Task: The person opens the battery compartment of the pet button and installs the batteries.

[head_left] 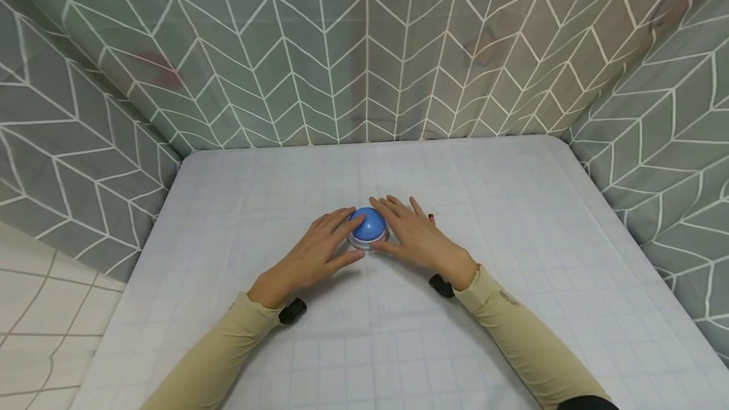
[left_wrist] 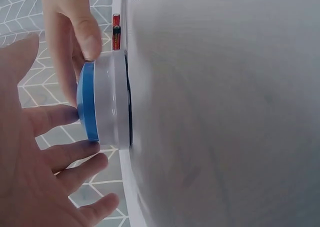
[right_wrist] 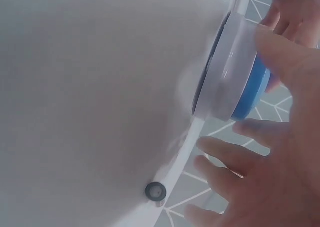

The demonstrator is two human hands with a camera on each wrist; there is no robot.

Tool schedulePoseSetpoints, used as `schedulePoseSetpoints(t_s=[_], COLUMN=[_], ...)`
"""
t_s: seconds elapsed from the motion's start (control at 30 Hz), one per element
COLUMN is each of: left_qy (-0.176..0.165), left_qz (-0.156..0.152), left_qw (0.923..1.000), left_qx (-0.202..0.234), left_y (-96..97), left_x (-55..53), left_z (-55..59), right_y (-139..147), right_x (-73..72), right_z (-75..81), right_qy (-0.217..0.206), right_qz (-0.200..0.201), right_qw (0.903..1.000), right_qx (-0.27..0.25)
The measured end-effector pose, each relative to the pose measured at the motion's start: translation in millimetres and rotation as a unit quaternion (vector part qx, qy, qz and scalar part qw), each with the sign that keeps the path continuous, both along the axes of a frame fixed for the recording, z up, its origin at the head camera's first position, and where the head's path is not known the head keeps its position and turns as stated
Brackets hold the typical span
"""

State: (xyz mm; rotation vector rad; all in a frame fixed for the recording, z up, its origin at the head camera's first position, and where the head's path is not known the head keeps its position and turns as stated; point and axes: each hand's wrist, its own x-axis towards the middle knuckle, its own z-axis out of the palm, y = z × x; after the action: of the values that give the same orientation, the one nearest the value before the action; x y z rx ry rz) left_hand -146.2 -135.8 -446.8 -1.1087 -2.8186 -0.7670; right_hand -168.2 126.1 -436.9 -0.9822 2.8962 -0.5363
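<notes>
A round push button [head_left: 368, 226] with a blue dome and a white base sits between the two hands on the table. My left hand [head_left: 321, 247] is at its left side, fingers spread and fairly straight. In the left wrist view one left fingertip [left_wrist: 70, 114] meets the blue dome, while the thumb stands away from it. On the other side is my right hand [head_left: 418, 233], its fingers extended past the dome. Its thumb [right_wrist: 272, 47] lies against the button's near side, and another fingertip is close to the dome's edge.
A small red and black battery [left_wrist: 116, 32] lies beyond the button, partly behind the right hand in the head view; its round end [right_wrist: 156, 192] shows in the right wrist view. A white cloth covers the table [head_left: 285, 359]. Grey patterned curtains [head_left: 364, 49] surround it.
</notes>
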Motion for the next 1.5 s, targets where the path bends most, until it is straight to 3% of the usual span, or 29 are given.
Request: schedulePoseSetpoints(t_s=[0.27,0.7,1.03,1.5], left_qy=[-0.073,-0.084,-0.033,0.027], left_qz=[0.023,0.022,0.001,-0.011], left_qw=[0.9968,0.9951,0.9978,0.9978], left_qx=[0.025,0.048,0.057,0.059], left_y=[3.1,7.9,7.9,10.2], left_x=[0.0,1.5,4.2,6.2], left_z=[0.8,2.0,-1.5,-3.4], right_y=[-3.1,-6.3,-7.0,-4.5], right_x=[-1.9,-1.5,-1.5,0.2], right_z=[3.6,6.1,2.8,5.8], right_qy=[-0.009,0.015,0.04,0.028], right_qz=[0.023,0.037,0.046,0.046], right_qw=[0.9997,0.9988,0.9977,0.9973], right_qx=[-0.006,-0.026,-0.031,-0.05])
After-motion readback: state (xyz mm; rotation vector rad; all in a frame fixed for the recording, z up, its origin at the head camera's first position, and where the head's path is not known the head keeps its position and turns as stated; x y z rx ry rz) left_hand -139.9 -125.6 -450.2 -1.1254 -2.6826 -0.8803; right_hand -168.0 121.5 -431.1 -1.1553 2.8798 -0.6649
